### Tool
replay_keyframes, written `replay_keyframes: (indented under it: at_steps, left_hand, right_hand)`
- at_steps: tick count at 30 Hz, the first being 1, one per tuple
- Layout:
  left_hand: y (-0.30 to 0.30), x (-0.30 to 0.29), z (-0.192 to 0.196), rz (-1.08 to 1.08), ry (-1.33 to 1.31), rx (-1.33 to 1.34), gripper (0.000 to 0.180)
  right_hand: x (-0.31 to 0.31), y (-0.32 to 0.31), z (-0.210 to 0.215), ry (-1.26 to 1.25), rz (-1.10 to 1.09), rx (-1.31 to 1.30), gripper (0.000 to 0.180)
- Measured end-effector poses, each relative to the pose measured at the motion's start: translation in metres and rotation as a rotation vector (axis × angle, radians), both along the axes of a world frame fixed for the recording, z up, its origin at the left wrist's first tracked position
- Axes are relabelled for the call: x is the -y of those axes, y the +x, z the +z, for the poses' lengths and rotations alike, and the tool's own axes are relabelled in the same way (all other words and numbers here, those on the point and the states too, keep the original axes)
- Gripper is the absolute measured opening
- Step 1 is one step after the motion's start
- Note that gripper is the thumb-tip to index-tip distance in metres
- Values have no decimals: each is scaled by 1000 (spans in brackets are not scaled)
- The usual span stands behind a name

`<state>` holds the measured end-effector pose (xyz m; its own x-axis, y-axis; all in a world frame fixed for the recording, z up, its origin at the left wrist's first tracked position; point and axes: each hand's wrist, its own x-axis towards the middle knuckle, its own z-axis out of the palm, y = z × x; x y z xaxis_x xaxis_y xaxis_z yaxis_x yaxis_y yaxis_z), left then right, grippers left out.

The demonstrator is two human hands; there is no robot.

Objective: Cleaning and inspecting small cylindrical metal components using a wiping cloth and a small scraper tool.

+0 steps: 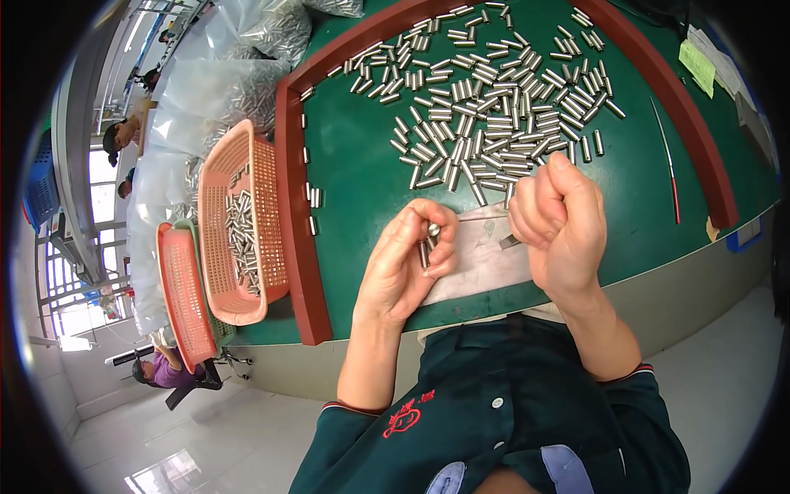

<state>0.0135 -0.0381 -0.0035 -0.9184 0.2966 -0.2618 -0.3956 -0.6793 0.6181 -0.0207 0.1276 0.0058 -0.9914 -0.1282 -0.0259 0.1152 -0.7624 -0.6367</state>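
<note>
My left hand [393,267] is closed around a few short, shiny metal cylinders [425,252], held between the fingers and thumb. To its right, my right hand [564,226] makes a fist around a thin rod-like tool [484,218]. The tool's slender shaft points left, its tip close to the cylinders. A flat grey end pokes out below the right fist. Under both hands lies a pale, stained cloth [473,267]. Beyond them a big loose pile of similar cylinders [502,123] spreads over the green tabletop [354,165].
A dark red raised frame [295,222] borders the work surface. Left of it stand a peach basket [267,189] with cylinders inside and a red basket [183,288]. Clear bags [255,82] of parts lie behind. A thin red-handled tool [675,189] rests at right. Other people sit far left.
</note>
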Motion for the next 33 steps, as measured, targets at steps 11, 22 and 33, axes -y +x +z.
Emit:
replay_keyframes:
  at_steps: [11, 22, 33]
  left_hand:
    - [-30, -21, 19, 168, -1677, -735, 11]
    - [-46, -32, 14, 169, -1874, -633, 28]
    - [-6, -28, 29, -262, -1672, -537, 12]
  right_hand:
    - [-1, 0, 0, 45, 15, -10, 42]
    - [-1, 2, 1, 59, 13, 1, 42]
    - [-2, -1, 3, 81, 10, 39, 43]
